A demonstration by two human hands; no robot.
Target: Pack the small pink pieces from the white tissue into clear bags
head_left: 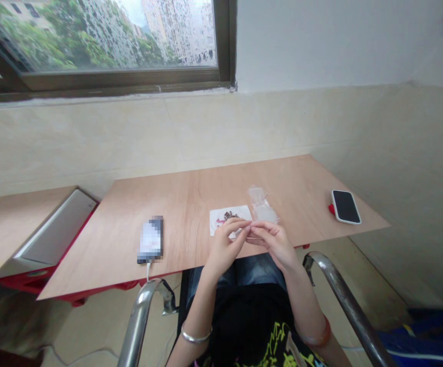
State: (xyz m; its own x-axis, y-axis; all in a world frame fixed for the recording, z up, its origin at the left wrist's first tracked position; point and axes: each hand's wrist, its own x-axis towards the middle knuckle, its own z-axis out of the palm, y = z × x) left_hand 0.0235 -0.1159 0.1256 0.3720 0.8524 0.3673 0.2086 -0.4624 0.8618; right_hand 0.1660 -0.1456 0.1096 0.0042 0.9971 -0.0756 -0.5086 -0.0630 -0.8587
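My left hand [227, 244] and my right hand [272, 242] meet fingertip to fingertip above the front edge of the table. Thumbs and forefingers of both are pinched together; whatever they hold, if anything, is too small to make out. Just behind my left hand lies a white sheet [216, 214] with pinkish marks, partly hidden by my fingers. On it sits a small heap of dark brown pieces [229, 215]. Beyond my right hand are clear plastic bags [264, 210], lying flat beside the sheet.
A phone [151, 239] with a white cable lies at the left of the wooden table [183, 204]. Another phone [345, 207] in a white case rests at the right, over something red. Metal chair armrests [139, 321] flank me. A tiled wall and a window stand behind.
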